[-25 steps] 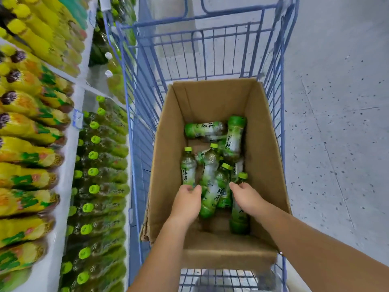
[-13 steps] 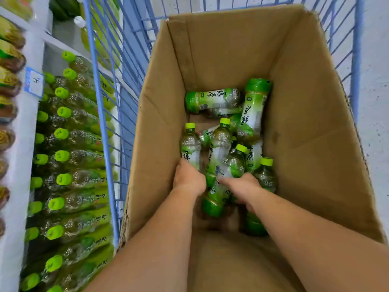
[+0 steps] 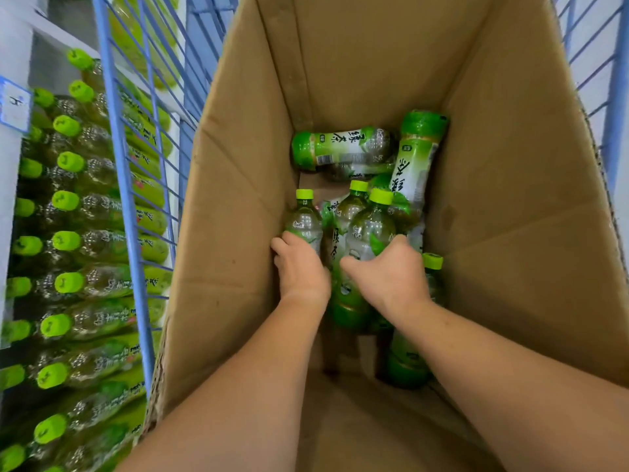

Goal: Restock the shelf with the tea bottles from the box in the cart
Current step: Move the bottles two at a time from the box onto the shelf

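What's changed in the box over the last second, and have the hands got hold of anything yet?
Both hands went deeper into the box. The left hand now grips the leftmost upright bottle, and the right hand has closed round the middle bottle. Neither bottle looks lifted yet. The bottle lying across the back stayed put.

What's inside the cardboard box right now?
Green-capped tea bottles, some upright, others lying at the far end; the left hand and right hand each grip one. Bottles underneath are partly covered.
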A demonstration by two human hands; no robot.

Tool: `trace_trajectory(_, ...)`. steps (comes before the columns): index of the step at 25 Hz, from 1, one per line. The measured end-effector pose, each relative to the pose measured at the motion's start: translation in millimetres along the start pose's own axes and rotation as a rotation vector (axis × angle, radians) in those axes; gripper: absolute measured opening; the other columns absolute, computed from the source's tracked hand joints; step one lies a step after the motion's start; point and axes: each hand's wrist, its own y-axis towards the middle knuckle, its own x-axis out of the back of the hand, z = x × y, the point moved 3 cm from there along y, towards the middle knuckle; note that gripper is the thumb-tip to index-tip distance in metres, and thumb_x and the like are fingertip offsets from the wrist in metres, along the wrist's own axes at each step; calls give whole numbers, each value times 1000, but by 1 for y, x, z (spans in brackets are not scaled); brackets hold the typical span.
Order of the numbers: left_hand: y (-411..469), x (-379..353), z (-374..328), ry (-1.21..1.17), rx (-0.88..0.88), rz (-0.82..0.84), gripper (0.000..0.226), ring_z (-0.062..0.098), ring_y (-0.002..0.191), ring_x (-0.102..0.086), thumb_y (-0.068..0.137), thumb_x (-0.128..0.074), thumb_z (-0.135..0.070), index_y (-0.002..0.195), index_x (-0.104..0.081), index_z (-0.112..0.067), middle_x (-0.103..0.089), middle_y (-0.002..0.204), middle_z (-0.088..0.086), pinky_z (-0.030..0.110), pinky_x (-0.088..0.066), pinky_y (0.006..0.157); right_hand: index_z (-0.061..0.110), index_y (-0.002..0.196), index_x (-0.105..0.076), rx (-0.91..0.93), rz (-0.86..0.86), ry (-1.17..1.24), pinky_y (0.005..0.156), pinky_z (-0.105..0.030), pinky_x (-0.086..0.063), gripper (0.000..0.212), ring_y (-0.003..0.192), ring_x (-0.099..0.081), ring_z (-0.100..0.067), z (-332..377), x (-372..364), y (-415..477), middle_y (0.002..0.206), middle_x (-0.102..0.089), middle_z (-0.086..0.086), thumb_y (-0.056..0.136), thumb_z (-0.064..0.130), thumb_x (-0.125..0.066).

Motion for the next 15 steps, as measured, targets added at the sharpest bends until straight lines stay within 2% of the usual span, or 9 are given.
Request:
trace_trajectory(3,1,-5,4,34,-74,-70,62,38,125,-48,89,-72,-11,138,-35,-2,-44,136,18,40,-40,104,12,103,-46,22,15,-58,57,-31,-40,57,77,-55,-22,8,13,17,84,-50,4,71,47,-77)
trace_trajectory(6,3,-10,3,26,-92,-37,72,38,127,-45,88,-72,-14,145,-29,-2,-52,134,17,41,-39,105,11,113,-45,-3,73,-37,62,-32,-39,61,89,-57,-27,4,15,34,102,-57,-4,75,48,-76)
trace_trajectory(9,4,-12,3,-69,-86,-3,74,38,124,-52,84,-75,-10,142,-30,-5,-45,138,17,41,-44,102,12,125,-48,-36,109,123,75,-34,-47,64,99,-60,-28,-7,9,47,113,-60,-6,76,42,-76)
trace_trajectory(12,10,-11,4,-148,-68,43,62,38,121,-53,83,-74,-7,133,-38,-3,-42,136,16,36,-43,98,19,115,-63,-85,152,284,87,-39,-57,66,96,-68,-24,-17,-3,51,108,-70,1,63,54,-83)
trace_trajectory(15,13,-6,6,-133,-13,60,53,38,120,-55,83,-76,-11,125,-44,-4,-52,131,18,37,-44,95,24,106,-74,-116,197,399,89,-38,-59,64,92,-72,-19,-23,-10,50,100,-76,8,53,58,-89)
